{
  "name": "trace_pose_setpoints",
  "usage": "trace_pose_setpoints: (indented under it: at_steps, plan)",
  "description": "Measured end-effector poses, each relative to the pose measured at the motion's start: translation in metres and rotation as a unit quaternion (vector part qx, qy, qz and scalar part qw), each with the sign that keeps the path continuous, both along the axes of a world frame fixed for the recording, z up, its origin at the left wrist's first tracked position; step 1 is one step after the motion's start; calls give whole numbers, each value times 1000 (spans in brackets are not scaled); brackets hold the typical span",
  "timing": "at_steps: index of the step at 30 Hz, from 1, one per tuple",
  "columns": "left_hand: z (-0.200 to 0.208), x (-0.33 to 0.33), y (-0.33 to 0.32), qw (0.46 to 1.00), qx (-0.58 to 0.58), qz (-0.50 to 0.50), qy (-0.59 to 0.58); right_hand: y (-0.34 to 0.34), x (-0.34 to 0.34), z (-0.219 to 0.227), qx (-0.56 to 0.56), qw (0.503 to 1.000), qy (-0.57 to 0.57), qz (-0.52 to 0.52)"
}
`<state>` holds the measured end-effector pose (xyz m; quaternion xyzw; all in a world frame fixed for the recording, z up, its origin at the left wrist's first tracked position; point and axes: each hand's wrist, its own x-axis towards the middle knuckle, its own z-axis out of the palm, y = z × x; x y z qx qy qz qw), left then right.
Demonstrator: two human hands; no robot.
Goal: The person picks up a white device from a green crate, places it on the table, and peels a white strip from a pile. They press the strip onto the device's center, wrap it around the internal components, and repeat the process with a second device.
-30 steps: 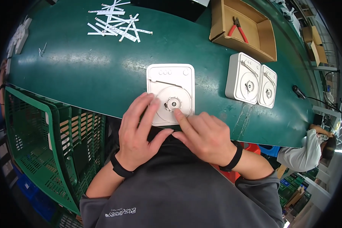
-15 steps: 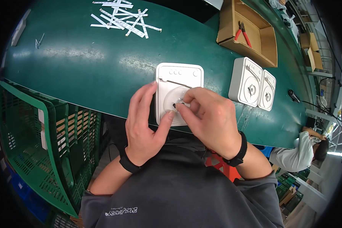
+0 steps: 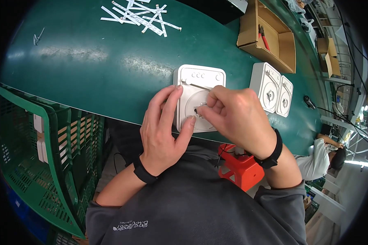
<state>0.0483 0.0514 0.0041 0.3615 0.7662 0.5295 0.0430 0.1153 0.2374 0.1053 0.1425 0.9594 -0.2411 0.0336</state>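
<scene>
A white, rounded box shaped like a small record player (image 3: 204, 73) lies on the green table in front of me, with a tonearm-like bar across its top and a round disc below. My left hand (image 3: 161, 132) is open along its left side, fingertips at the edge and thumb tip over the disc. Closed in a pinch, my right hand (image 3: 241, 112) is at the middle of the disc, beside a small dark spot. Its own fingers hide what it pinches. Two similar white boxes (image 3: 261, 79) stand side by side to the right.
White printed strips (image 3: 153, 20) lie in a pile at the back. A cardboard box (image 3: 265, 56) holds red-handled pliers (image 3: 264, 41). A green crate (image 3: 51, 130) stands at left, a red stool (image 3: 245, 173) below the table edge. Another person (image 3: 317, 159) is at far right.
The view has shifted a little, so the white box and both hands sit further right in it. My right hand's fingers are curled more tightly at the disc. My left hand stays alongside.
</scene>
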Motion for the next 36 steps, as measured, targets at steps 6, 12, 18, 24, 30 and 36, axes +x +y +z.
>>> trace_pose_setpoints:
  at_steps: [6,12,18,24,30,36]
  plan:
    - [-3,-1,-1,1000,9,3,4,-2,-9,8,79,994,-27,74]
    - [-2,-1,-1,1000,28,2,-12,-7,-7,4,61,994,-11,89]
    - [-1,-2,-4,999,25,-7,-22,9,-7,2,-50,995,-9,90]
    - [9,-14,-19,995,-18,-91,37,-3,40,-7,12,992,120,21]
    - [16,-32,-15,987,-41,-122,93,-26,69,-28,64,978,185,-69]
    - [22,-27,-19,956,-123,-158,212,-29,76,-46,88,978,190,22]
